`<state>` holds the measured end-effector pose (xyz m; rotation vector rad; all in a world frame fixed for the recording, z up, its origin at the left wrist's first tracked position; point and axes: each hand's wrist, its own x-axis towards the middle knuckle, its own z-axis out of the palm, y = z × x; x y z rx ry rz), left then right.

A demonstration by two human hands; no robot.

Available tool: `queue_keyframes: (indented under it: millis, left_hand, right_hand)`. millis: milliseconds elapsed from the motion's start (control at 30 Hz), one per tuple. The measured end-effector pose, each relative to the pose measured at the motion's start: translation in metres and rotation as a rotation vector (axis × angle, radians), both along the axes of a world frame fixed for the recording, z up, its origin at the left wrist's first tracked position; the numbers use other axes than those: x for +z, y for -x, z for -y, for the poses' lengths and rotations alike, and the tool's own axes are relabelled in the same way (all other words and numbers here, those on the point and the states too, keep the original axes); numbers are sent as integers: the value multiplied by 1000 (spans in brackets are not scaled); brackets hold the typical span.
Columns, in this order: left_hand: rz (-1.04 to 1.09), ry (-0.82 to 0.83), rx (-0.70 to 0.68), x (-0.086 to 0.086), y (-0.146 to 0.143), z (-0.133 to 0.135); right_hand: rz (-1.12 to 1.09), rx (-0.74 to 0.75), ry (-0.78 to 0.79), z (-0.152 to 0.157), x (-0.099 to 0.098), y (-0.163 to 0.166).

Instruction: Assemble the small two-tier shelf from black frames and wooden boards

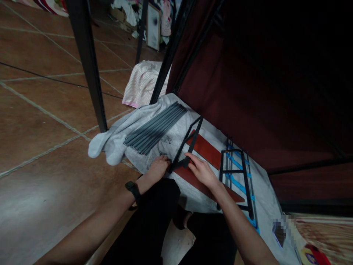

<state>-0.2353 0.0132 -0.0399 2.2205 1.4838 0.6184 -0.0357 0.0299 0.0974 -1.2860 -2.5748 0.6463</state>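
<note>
A black metal frame (196, 138) with crossbars stands tilted above the grey cloth. Its near end is pinched between the thumb and fingers of my right hand (203, 170). My left hand (159, 168) is closed beside the frame's other near corner; what its curled fingers hold is hidden. Small screws (165, 140) lie on the cloth just beyond that hand. Under and beside the frame are two reddish-brown boards, a far board (206, 149) and a near board (193, 180). A bundle of grey metal tubes (156, 127) lies to the left.
Another black frame (233, 172) rests at the right, over dark rods with blue strips (237, 184). All sit on a grey cloth (264, 206). A dark upright post (88, 66) stands at the left on the tiled floor (41, 110). Dark red fabric (198, 84) hangs behind.
</note>
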Motion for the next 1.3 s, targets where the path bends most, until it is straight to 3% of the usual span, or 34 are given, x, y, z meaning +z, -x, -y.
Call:
queue_keyframes:
  millis: [200, 367, 667, 1100, 1300]
  left_hand:
    - [-72, -45, -49, 5, -1, 1]
    - [-10, -25, -49, 4, 5, -2]
    - [264, 272, -44, -11, 5, -20]
    - [298, 221, -56, -18, 5, -22]
    - [213, 112, -29, -15, -3, -13]
  right_hand:
    - [13, 7, -26, -1, 4, -1]
    - [-48, -7, -26, -10, 14, -10]
    - [-66, 12, -29, -11, 14, -13]
    - [11, 24, -45, -8, 9, -3]
    - [-3, 14, -17, -6, 6, -3]
